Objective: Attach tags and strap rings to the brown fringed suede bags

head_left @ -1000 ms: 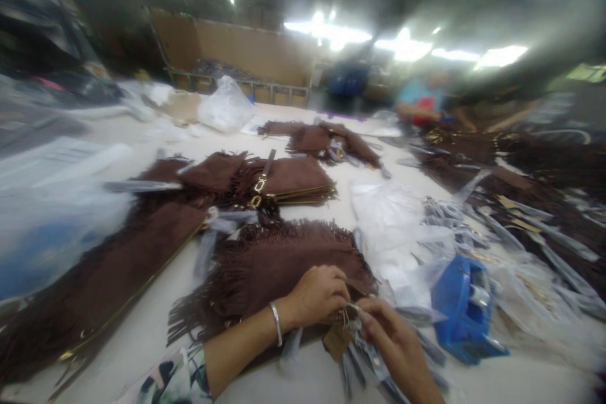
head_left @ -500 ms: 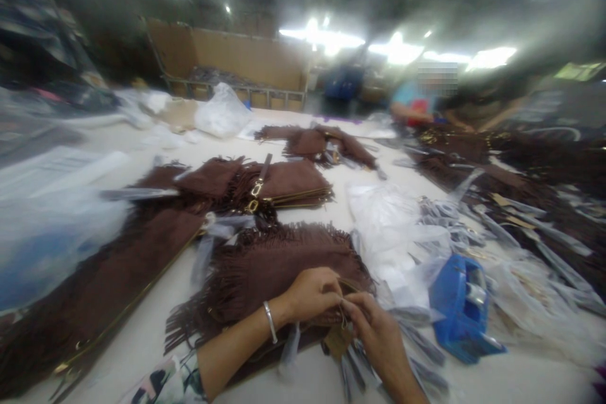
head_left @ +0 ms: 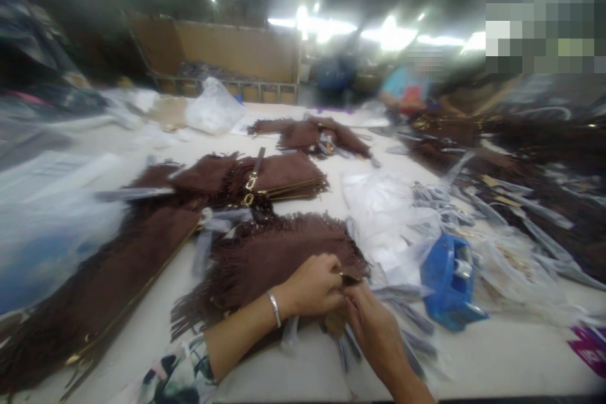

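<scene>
One white table runs under L hand & R hand, w/ a brown folded stack sitting beyond L hand. Nearer, here's the brown fringed bag, lying right under L hand, fringe spreading out to that hand's left. Blue dispenser stands right of R hand, apart from it. And both hands' fingers are curled, tips meeting by the bag's R edge; can't tell what's gripped, too blurry. Brown tag shows just below them, silver bracelet on L wrist.

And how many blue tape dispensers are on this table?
1 in view: the blue tape dispenser sits on the table, to the right of your right hand. Others may be hidden under the plastic.
</scene>
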The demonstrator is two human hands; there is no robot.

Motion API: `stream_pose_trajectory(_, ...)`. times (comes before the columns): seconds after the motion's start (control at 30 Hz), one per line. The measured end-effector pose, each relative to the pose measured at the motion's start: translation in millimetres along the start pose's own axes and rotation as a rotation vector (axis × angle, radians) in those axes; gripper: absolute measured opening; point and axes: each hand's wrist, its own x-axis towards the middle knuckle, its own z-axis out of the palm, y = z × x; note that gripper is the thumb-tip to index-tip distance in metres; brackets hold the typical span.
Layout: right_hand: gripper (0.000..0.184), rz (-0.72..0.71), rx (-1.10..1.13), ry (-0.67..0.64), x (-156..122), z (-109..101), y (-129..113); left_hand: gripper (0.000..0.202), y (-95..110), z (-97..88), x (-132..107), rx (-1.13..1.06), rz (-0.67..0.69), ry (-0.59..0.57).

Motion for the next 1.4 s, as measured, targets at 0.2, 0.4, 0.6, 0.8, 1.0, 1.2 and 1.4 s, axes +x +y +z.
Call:
stream_pose_trajectory(0.2, 0.029, 0.42, 0.293, 0.085, -26, 14, -10, 0.023, 6, -1.4, -7, -0.329, -0.033, 0.13)
stream_pose_trajectory(0.4, 0.036, 0.624, 0.494, 0.081, -27, 29, -27, 0.021, 0, -2.8, -5, -0.801, -0.216, 0.1)
stream_pose_trajectory(0.6, 0.045, 0.725, 1.135, -0.03, -17, 18, -17, 0.018, -11, -0.6, -6, -0.968, -0.18, 0.158)
stream_pose_trajectory(0.8, 0.051, 0.909, 1.633, -0.057, -1, 0, -19, 0.023, -12, -2.5, -7, -1.13, -0.215, 0.106)
stream_pose_trajectory(1.0, 0.05, 0.977, 1.612, 0.089, -1, 9, -23, 0.028, -18, 3.8, -8, -1.345, -0.375, 0.146)
stream_pose_trajectory(1.2, 0.054, 1.015, 1.653, 0.056, 0, 8, -26, 0.024, -19, 5.9, -9, -1.413, -0.386, 0.169)
stream_pose_trajectory(1.4, 0.046, 0.972, 1.708, 0.078, 7, 8, -32, 0.021, -10, -4.1, -8, -1.298, -0.319, 0.144)
